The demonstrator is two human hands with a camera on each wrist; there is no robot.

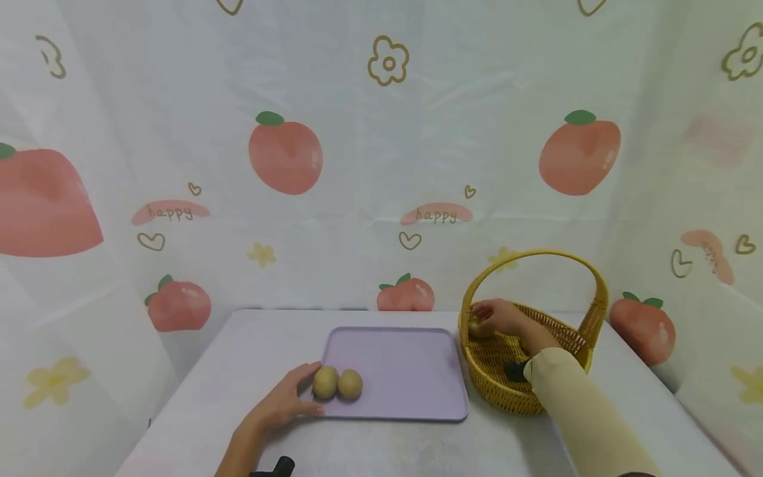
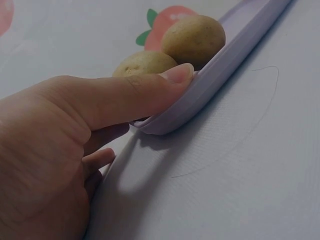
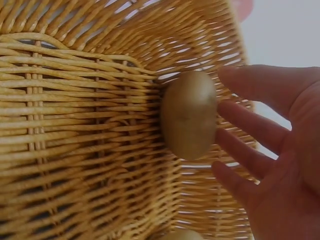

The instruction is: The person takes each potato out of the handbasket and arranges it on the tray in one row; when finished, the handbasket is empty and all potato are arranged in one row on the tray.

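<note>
Two round tan potatoes (image 1: 325,383) sit side by side in the left front corner of a shallow lilac tray (image 1: 405,371). My left hand (image 1: 285,399) holds that corner, its thumb (image 2: 155,92) along the rim and its fingers round the left side, partly hidden. On the right, my right hand (image 1: 503,317) reaches into a yellow wicker basket (image 1: 507,400). An oval potato (image 3: 190,115) lies against the basket's inner wall. The right fingers (image 3: 245,150) are spread beside it, fingertips close to its surface; whether they touch is unclear.
The basket's tall arched handle (image 1: 551,252) rises above the right forearm. Another potato (image 3: 182,235) shows partly at the bottom of the right wrist view. A white table (image 1: 238,344) carries tray and basket, with a fruit-printed curtain (image 1: 352,258) behind.
</note>
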